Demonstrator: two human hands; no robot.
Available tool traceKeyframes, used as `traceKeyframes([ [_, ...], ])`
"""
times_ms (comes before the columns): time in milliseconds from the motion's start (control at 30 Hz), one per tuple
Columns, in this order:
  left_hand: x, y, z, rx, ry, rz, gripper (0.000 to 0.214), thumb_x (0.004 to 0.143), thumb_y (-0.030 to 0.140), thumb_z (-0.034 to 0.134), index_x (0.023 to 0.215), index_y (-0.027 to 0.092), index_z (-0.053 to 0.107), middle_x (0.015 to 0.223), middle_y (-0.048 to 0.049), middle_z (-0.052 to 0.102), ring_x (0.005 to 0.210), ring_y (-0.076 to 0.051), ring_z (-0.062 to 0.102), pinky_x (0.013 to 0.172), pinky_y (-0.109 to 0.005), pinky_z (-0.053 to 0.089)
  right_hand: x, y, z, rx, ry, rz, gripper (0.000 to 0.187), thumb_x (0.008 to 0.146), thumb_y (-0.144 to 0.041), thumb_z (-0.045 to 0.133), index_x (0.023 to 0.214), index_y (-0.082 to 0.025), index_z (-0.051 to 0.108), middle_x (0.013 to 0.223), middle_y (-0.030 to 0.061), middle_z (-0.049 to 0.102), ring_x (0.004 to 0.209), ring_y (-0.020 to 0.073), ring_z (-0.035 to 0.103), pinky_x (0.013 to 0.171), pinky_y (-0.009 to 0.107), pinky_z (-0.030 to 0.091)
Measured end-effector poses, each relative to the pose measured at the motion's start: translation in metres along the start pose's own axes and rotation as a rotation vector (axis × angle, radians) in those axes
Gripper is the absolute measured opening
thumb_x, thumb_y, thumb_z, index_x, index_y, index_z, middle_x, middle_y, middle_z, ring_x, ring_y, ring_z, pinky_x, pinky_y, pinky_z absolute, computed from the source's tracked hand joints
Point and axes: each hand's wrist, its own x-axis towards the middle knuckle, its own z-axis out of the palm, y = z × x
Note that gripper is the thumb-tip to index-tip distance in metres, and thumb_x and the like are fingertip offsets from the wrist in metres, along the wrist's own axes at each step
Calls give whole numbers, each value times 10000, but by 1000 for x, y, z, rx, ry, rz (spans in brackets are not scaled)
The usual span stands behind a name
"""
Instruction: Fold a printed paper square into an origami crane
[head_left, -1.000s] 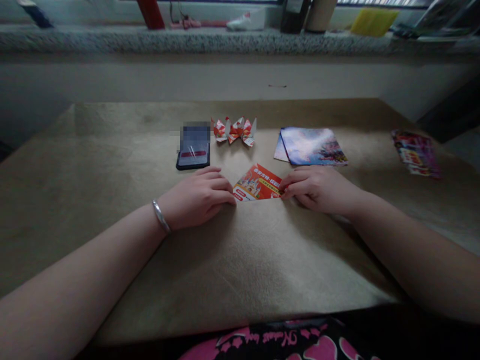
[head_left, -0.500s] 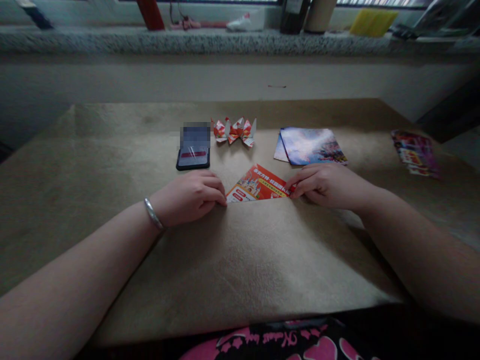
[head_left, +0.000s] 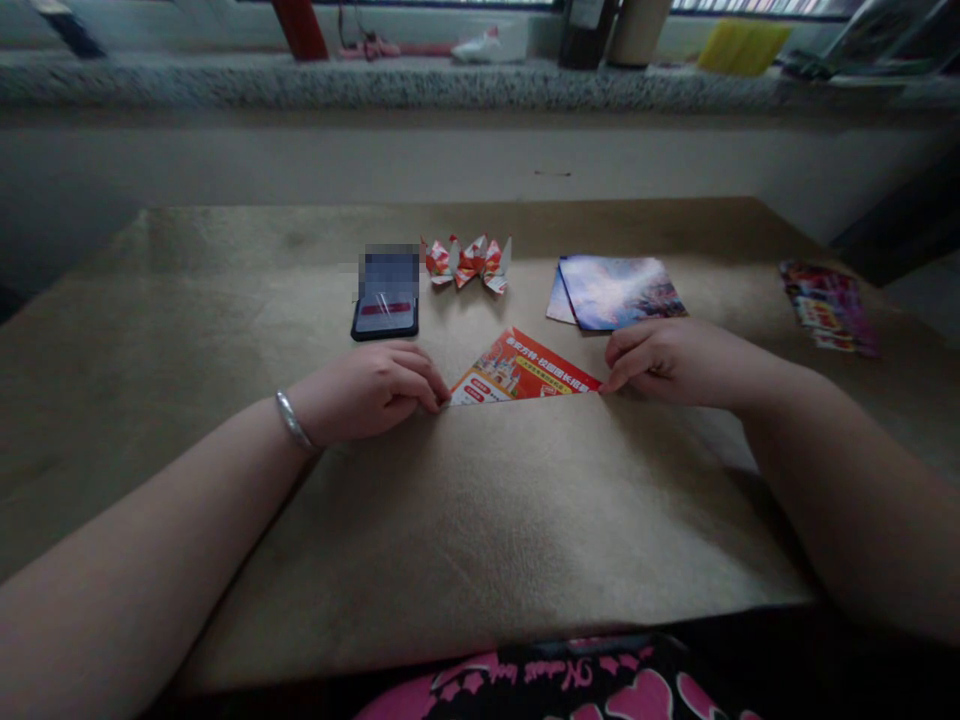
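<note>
A red printed paper [head_left: 521, 372], folded into a triangle with its long edge towards me, lies on the table in front of me. My left hand [head_left: 375, 390] is closed, with its fingertips pinching the left corner. At the right corner, my right hand [head_left: 679, 362] is closed too, thumb and forefinger on the tip. Just beyond the paper stand small folded paper figures [head_left: 471, 263] in red and white. A phone [head_left: 386, 305] with a lit screen lies past my left hand, and a few square printed sheets [head_left: 619, 285] lie past my right hand, which overlaps their near edge.
The tan table covering [head_left: 480, 540] stretches to the wall. Colourful printed slips [head_left: 829, 308] lie at the far right. On the speckled stone sill [head_left: 420, 88] stand a red cylinder [head_left: 300, 28], a dark bottle [head_left: 587, 32] and a yellow block [head_left: 742, 46].
My right hand has slid outward to the right, uncovering more of the paper's right corner. My left hand has shifted slightly left, and its fingertips now sit at the left tip.
</note>
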Motion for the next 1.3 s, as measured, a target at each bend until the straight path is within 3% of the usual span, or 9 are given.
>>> traceKeyframes([
  [667, -1, -2, 1, -73, 39, 5, 295, 791, 78, 432, 673, 197, 674, 899, -23, 742, 893, -141, 651, 832, -284, 521, -1, 5, -3, 127, -46, -12, 309, 781, -117, 440, 735, -226, 725, 793, 18, 704, 737, 150, 656, 706, 288, 505],
  [833, 0, -2, 2, -70, 59, -17, 273, 807, 91, 419, 660, 181, 630, 887, -21, 721, 861, -136, 629, 813, -273, 501, 2, 6, 4, 80, -35, 55, 281, 769, -115, 441, 707, -212, 698, 749, 18, 685, 708, 152, 633, 688, 282, 480],
  [900, 1, 2, 3, -57, 51, -51, 246, 827, 138, 422, 696, 178, 626, 889, -30, 700, 845, -141, 611, 799, -275, 494, 4, 2, 8, 8, -2, 151, 268, 788, -140, 447, 748, -209, 703, 783, 29, 693, 711, 161, 631, 669, 283, 470],
  [1000, 4, 10, 7, 0, 41, -164, 228, 875, 247, 431, 841, 169, 643, 875, -45, 651, 848, -155, 591, 796, -283, 494, 11, -7, 14, -50, 87, 269, 289, 852, -220, 451, 969, -223, 715, 886, 50, 696, 761, 177, 636, 676, 293, 470],
  [1167, 8, 22, 18, 163, 119, -310, 441, 879, 392, 511, 1235, 135, 551, 1189, -126, 563, 1071, -237, 541, 943, -398, 475, 21, -20, 20, -13, 173, 251, 291, 868, -384, 553, 1061, -223, 700, 1049, 87, 666, 881, 201, 627, 756, 323, 495],
  [1300, 9, 21, 23, 209, 73, -320, 461, 923, 406, 456, 1272, 118, 544, 1291, -143, 523, 1191, -278, 477, 1048, -464, 404, 24, -23, 22, 5, 188, 199, 346, 828, -386, 620, 1096, -176, 680, 1128, 120, 649, 996, 247, 600, 851, 386, 494],
])
